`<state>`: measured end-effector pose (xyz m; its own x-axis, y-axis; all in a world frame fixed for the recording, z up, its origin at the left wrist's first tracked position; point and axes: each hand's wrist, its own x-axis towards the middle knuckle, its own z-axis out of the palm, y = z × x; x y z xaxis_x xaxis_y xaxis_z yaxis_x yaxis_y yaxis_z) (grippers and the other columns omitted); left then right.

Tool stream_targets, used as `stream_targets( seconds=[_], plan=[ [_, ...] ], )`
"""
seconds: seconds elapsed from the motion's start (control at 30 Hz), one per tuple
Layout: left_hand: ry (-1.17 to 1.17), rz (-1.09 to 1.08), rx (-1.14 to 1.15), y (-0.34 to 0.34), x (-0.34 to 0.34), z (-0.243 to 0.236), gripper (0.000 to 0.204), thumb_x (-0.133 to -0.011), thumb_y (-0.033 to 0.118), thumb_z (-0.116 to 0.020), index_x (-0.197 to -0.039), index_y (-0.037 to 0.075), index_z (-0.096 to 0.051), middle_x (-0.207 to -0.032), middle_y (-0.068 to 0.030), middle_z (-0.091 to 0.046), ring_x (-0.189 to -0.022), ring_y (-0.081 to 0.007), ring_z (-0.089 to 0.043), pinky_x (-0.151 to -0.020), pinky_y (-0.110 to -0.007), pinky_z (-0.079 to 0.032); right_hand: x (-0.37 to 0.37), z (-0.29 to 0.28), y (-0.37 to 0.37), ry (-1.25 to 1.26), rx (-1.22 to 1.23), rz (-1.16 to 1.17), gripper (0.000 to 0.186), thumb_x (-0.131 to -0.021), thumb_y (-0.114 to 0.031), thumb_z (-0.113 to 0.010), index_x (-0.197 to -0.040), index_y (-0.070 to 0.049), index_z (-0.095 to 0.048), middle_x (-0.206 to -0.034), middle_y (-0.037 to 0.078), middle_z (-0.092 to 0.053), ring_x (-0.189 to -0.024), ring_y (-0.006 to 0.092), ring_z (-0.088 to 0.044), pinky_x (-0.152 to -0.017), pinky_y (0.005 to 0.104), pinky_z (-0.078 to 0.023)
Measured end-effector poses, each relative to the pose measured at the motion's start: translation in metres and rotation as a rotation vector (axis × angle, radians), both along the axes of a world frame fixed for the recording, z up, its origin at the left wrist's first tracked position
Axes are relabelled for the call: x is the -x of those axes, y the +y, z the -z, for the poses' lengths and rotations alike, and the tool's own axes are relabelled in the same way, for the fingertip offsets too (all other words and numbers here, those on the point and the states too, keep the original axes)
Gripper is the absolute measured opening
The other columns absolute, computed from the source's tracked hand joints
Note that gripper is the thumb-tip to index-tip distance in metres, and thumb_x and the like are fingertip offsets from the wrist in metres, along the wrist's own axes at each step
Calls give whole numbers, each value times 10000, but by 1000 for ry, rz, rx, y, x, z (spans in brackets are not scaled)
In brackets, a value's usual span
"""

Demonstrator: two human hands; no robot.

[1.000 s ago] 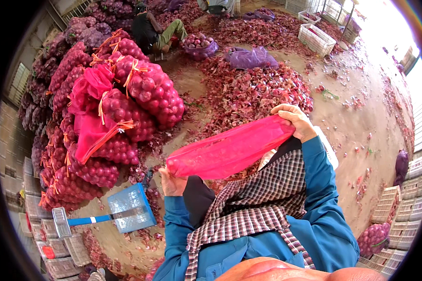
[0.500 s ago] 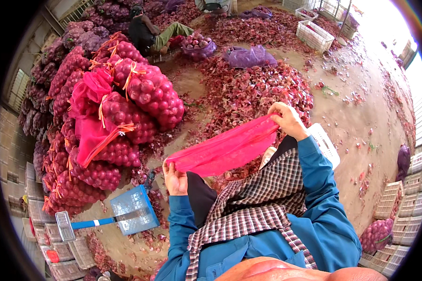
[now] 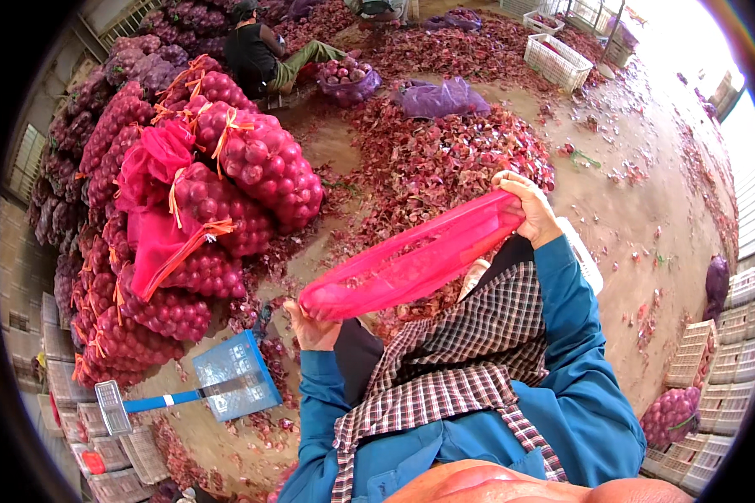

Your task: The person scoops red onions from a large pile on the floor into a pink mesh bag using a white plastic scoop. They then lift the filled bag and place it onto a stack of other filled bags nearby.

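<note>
An empty-looking bright pink mesh bag [image 3: 407, 251] is stretched crosswise above my lap. My left hand [image 3: 310, 324] grips its lower left end, with fingers partly behind the mesh. My right hand [image 3: 530, 205] pinches the higher right end. Below it lies my checked apron [image 3: 453, 335]. Beyond the bag is a heap of loose onion skins [image 3: 453, 159]. To the left, filled pink onion sacks [image 3: 268, 168] are piled up, some tied with orange strands.
A blue platform scale [image 3: 235, 375] stands at lower left. A seated person [image 3: 252, 54] works at upper left near a filled purple bag [image 3: 348, 84]. White crates [image 3: 558, 63] are at upper right, stacked crates [image 3: 721, 402] at lower right. A purple sack [image 3: 445, 99] lies on the skins.
Both hands keep the bag stretched. It drew narrower and is spread wider again now, as my right hand moved slightly left, then back rightward and upward.
</note>
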<state>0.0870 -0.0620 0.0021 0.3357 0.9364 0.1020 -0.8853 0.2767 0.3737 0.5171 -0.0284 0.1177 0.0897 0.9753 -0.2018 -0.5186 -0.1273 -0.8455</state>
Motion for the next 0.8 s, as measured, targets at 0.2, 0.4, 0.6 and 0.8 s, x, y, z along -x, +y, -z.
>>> stream_targets(
  seconds=[0.2,0.4,0.6,0.8],
  plan=[
    [567,-494,152,6,-4,-23,149,-902,109,-617,-1037,96,-556,-976,-20,-637,-798,-152,-602,-753,-322,-531,2,-7,-9,-276,-170,-190,206,-824,-19,-619,-1022,-55,-576,-830,-34,-579,-682,49,-520,-592,191,-414],
    [242,-557,314,11,8,9,200,-922,66,-555,-1119,98,-561,-1029,-65,-649,-765,-159,-610,-706,-315,-551,13,18,4,-1089,-276,-175,153,-792,25,-563,-940,-6,-580,-845,10,-566,-768,74,-527,-661,239,-434],
    [363,-258,151,6,2,-29,287,-939,63,-540,-1226,72,-551,-902,-23,-625,-600,-69,-491,-522,-191,-429,10,27,9,-997,-261,223,152,-856,10,-549,-955,-20,-661,-889,72,-635,-730,136,-583,-621,269,-467],
    [973,-5,-90,-8,-13,-21,196,-943,135,-555,-1089,26,-628,-779,28,-590,-619,-45,-485,-568,-194,-404,-5,23,11,93,-146,189,228,-909,23,-477,-1069,-27,-631,-991,104,-670,-838,184,-660,-726,316,-570]
  ],
)
